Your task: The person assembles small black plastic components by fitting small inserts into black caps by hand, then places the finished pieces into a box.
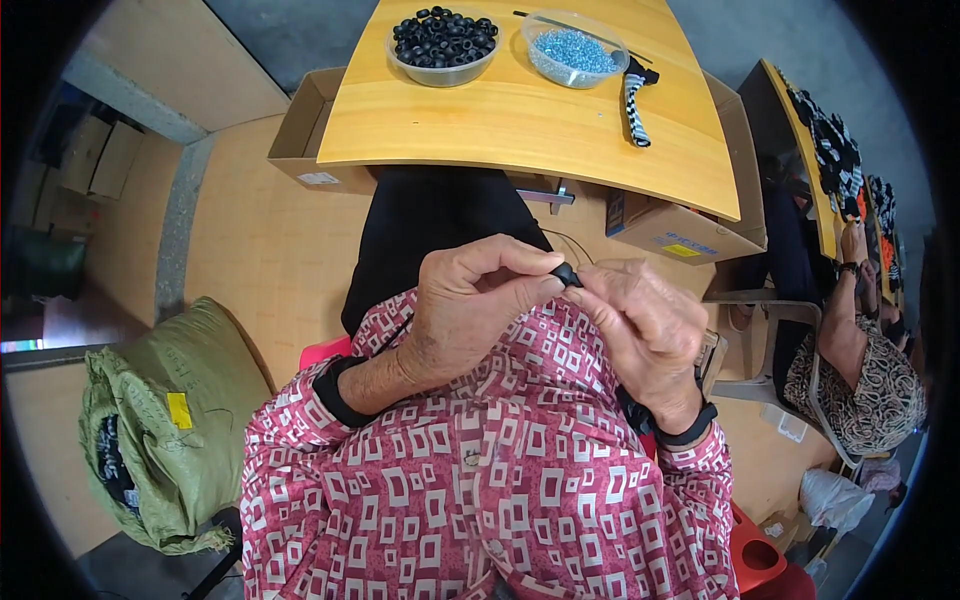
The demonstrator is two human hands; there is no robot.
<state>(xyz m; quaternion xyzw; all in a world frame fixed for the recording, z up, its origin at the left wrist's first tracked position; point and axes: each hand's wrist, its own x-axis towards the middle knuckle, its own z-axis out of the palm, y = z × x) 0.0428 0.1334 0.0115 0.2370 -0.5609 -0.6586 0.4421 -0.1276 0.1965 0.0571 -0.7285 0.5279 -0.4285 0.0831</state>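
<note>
In front of my chest, a small black bead (pixel 566 274) sits between the fingertips of both hands. My left hand (pixel 470 305) pinches it from one side with thumb and forefinger. From the other side my right hand (pixel 645 325) closes on it, its fingers curled and partly hiding each other. A thin dark strand (pixel 568 240) curves just above the fingers; where it ends I cannot make out. On the table, a clear bowl (pixel 447 76) is heaped with black beads, and another clear bowl (pixel 572 78) holds tiny blue beads.
The yellow table (pixel 500 130) has a black-and-white striped band (pixel 633 110) near its right side. Cardboard boxes stand at its left (pixel 300 150) and right (pixel 690 230). A green sack (pixel 190 400) rests on the floor at left. Another person (pixel 855 380) sits at right.
</note>
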